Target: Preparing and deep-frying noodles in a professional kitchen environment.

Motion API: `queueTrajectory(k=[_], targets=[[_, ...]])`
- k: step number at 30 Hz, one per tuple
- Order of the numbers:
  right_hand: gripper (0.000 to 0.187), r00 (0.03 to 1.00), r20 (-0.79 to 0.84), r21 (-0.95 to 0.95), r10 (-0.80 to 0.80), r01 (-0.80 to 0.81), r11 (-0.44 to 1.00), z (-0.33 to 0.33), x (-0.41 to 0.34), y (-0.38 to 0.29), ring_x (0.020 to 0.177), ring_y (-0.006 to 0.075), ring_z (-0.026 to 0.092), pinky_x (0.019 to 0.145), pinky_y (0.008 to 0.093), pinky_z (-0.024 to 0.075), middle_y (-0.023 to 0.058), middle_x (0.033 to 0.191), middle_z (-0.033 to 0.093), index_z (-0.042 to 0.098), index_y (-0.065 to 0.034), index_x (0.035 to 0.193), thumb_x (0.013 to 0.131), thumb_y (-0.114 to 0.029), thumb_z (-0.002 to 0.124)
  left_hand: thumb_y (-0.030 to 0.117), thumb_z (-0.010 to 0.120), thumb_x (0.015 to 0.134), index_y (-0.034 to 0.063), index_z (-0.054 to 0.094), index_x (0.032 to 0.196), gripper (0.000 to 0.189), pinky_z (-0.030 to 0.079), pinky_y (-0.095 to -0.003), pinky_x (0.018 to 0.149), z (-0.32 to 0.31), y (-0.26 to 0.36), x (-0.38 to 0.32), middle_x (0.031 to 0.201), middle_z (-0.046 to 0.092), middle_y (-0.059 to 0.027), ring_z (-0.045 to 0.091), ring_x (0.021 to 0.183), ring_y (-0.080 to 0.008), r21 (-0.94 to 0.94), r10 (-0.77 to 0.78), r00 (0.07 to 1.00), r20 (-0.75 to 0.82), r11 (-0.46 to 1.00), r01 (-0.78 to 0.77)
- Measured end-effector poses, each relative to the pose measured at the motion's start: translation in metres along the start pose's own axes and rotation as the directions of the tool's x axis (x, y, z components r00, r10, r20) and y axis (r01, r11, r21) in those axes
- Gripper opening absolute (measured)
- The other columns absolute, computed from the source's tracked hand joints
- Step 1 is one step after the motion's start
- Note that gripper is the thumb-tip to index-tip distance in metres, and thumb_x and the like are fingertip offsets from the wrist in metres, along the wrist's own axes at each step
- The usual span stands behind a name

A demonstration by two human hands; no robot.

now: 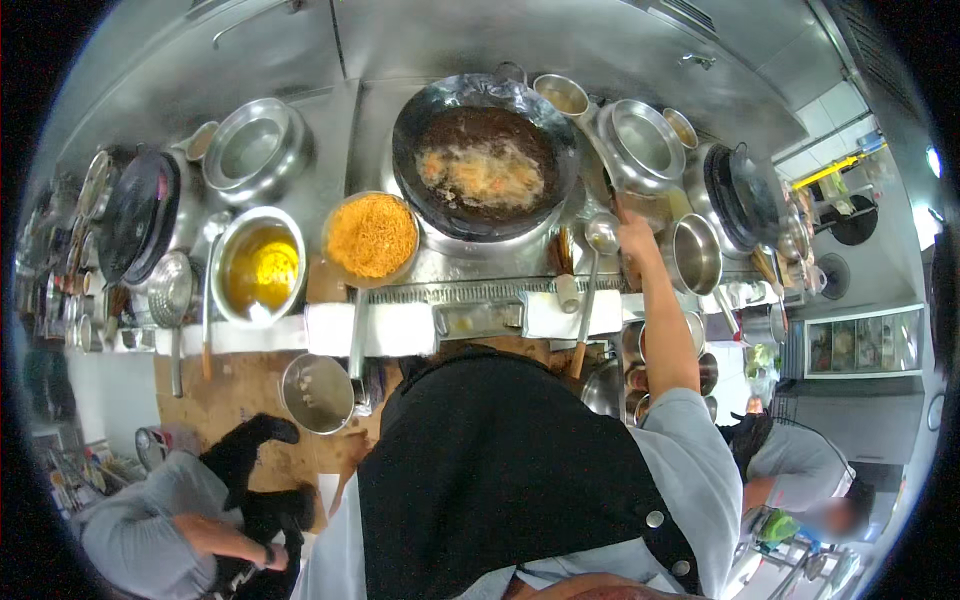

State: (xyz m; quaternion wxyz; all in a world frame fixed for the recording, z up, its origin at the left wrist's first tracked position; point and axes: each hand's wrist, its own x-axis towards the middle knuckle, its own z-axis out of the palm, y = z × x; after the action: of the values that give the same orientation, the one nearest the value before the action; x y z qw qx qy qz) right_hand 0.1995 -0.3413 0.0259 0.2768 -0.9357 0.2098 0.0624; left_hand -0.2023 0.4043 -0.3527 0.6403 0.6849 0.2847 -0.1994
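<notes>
My right hand (636,234) is closed around a slim brown handle (615,196). That handle lines up with the steel shank of a small round pan (561,96) behind the wok; whether they join is unclear. At centre, a large dark wok (416,199) holds bubbling brown oil with pale golden pieces frying (487,176). Low at my side hangs my left hand (357,448), its fingers indistinct. Near it is a steel saucepan (317,396); contact between them cannot be made out. Left of the wok sits a strainer heaped with orange-golden crumbs or shreds (373,234).
A steel bowl of yellow oil (259,266), a perforated skimmer (171,289) and a ladle (602,234) lie along the counter. A saucepan (696,255) stands right of my arm. Other people are at lower left (161,517) and lower right (799,457).
</notes>
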Motion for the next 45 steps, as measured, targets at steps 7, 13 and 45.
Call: queueTrajectory(k=[7,13,45], targets=[[0.047,0.932,-0.353,0.158,-0.077,0.14,0.977,0.01,-0.045,-0.034,0.051,0.0157,0.055,0.049,0.0341,0.0448,0.0056,0.07,0.063,0.065,-0.0086,0.131,0.084,-0.007,0.06,0.025,0.066,0.096,0.0067,0.061,0.097,0.019,0.045,-0.0344,0.041,-0.036,0.066,0.095,0.07,0.057,-0.0063,0.056,0.052,-0.0187,0.291,0.391,0.911,0.13,0.864,-0.412],[0.034,0.996,-0.079,0.515,0.047,0.0,0.857,-0.021,-0.112,-0.128,0.056,0.0142,0.058,0.05,0.0301,0.0466,0.0042,0.074,0.062,0.062,-0.0036,0.125,0.091,-0.006,0.06,0.024,0.061,0.096,0.0068,0.062,0.088,0.018,0.044,-0.0335,0.039,-0.021,0.107,0.124,0.066,0.057,-0.0073,0.059,0.052,-0.0193,-0.234,-0.456,0.871,0.181,0.84,0.489],[0.061,0.924,-0.051,0.404,-0.378,0.365,0.839,0.059,-0.053,-0.072,0.066,0.0127,0.058,0.058,0.0317,0.0504,0.0051,0.083,0.065,0.05,-0.0166,0.151,0.093,-0.004,0.061,0.023,0.066,0.087,0.0021,0.064,0.084,0.021,0.05,-0.0455,0.068,0.149,-0.045,-0.12,0.073,0.066,-0.0154,0.067,0.072,-0.031,0.888,0.362,0.928,0.081,0.396,-0.232]])
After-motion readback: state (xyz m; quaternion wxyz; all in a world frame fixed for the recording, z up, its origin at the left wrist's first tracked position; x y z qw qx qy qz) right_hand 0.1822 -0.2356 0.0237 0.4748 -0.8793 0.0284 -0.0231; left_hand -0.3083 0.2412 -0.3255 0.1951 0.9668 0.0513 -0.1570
